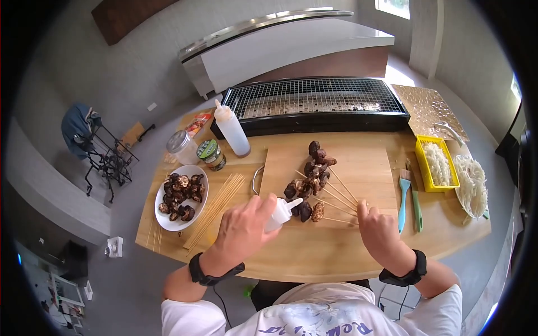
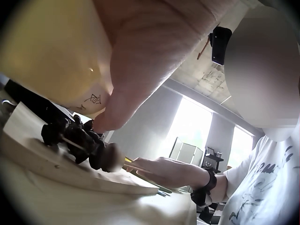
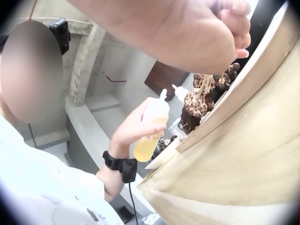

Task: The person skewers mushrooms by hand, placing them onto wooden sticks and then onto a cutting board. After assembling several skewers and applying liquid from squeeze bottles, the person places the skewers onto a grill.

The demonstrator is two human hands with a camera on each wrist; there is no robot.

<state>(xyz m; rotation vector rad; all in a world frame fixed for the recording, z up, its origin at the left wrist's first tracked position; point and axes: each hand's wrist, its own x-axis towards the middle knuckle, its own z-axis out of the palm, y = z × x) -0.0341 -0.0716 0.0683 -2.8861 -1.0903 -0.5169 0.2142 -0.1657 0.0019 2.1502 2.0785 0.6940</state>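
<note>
My left hand point(image 1: 245, 224) grips a squeeze bottle point(image 1: 276, 216), tilted with its nozzle toward the dark mushrooms point(image 1: 314, 178); yellow liquid shows in the bottle point(image 3: 147, 145) in the right wrist view. Several skewers of mushrooms lie fanned on the wooden board point(image 1: 280, 162). At the bare ends of the sticks point(image 1: 339, 196), my right hand point(image 1: 382, 232) pinches them with curled fingers. In the left wrist view the mushrooms point(image 2: 79, 143) are just below the bottle point(image 2: 56, 56).
A white dish of mushrooms point(image 1: 158, 215), loose skewers point(image 1: 216, 210), a jar point(image 1: 182, 147), a can point(image 1: 211, 155) and another squeeze bottle point(image 1: 232, 131) are at left. Behind the board is a black grill point(image 1: 314, 122). Brushes point(image 1: 404, 201) and a yellow basket point(image 1: 440, 187) stand right.
</note>
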